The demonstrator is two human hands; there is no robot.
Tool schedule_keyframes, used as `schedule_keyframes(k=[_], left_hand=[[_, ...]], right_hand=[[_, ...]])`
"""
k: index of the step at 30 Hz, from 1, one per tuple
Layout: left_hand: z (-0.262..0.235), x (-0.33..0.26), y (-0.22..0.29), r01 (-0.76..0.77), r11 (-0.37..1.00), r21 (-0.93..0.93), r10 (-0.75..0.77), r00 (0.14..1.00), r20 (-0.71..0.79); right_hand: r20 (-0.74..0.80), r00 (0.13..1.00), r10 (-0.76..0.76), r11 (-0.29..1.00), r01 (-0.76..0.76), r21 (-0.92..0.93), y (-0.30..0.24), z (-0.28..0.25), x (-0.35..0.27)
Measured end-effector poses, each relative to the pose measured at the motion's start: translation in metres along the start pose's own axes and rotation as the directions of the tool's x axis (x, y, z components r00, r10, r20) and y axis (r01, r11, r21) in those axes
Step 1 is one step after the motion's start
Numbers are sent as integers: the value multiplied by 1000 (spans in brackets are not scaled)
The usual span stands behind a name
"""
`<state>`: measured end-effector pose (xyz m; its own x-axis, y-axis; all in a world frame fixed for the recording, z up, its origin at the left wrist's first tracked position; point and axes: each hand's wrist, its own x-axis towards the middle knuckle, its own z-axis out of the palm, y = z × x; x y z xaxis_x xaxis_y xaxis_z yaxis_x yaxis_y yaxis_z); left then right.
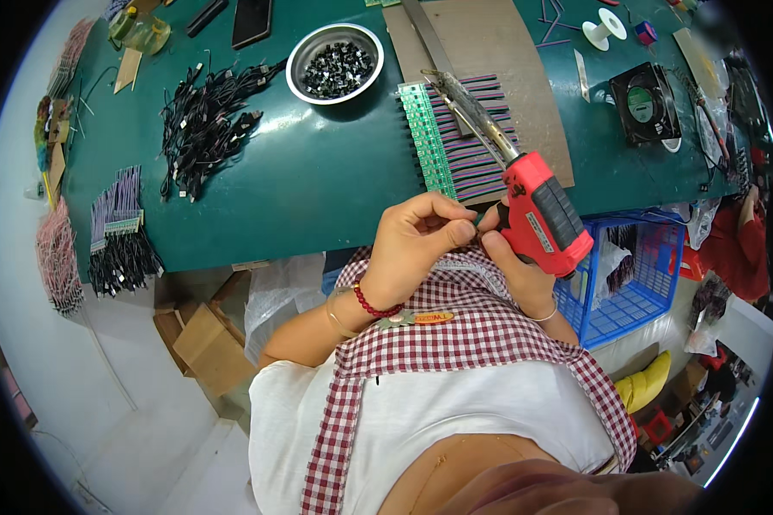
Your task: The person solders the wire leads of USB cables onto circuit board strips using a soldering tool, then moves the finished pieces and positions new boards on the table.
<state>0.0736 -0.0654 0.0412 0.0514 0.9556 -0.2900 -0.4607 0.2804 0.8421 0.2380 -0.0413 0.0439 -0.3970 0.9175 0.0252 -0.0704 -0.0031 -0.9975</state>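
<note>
My right hand (524, 279) is wrapped around the grip of a red and black soldering gun (534, 206), its metal barrel slanting up and left over the bench. Beside it, my left hand (416, 236) has thumb and forefinger pinched together close to my right fingertips. A speck of green shows at that pinch, too small to name. Just beyond both hands lies a strip of green circuit boards (427, 142) with rows of purple and black wires (481, 159) running off its right side. A long metal bar (429, 39) lies across the wires, partly hidden behind the barrel.
A steel bowl (294, 81) of small black parts stands beyond my left hand. Left of it lie a heap of black cables (206, 129) and a wired board bundle (124, 227). A square fan (648, 105) and white spool (604, 30) sit right; a blue crate (631, 313) stands below.
</note>
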Motion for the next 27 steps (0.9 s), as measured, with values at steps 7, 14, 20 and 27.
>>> schedule_keyframes(k=[7,14,20,27], left_hand=[[0,-8,0,75,995,63,-76,997,18],[-6,-10,9,-135,723,678,100,991,91],[-29,3,4,-36,739,672,-8,998,63],[-58,37,1,284,837,468,-302,953,-38]], right_hand=[[-24,1000,-5,975,0,-221,6,-4,-2],[-17,997,73,946,-75,-317,17,-2,-5],[-95,993,66,964,-88,-249,16,-2,-5],[-154,978,138,990,-142,-19,25,-45,-42]])
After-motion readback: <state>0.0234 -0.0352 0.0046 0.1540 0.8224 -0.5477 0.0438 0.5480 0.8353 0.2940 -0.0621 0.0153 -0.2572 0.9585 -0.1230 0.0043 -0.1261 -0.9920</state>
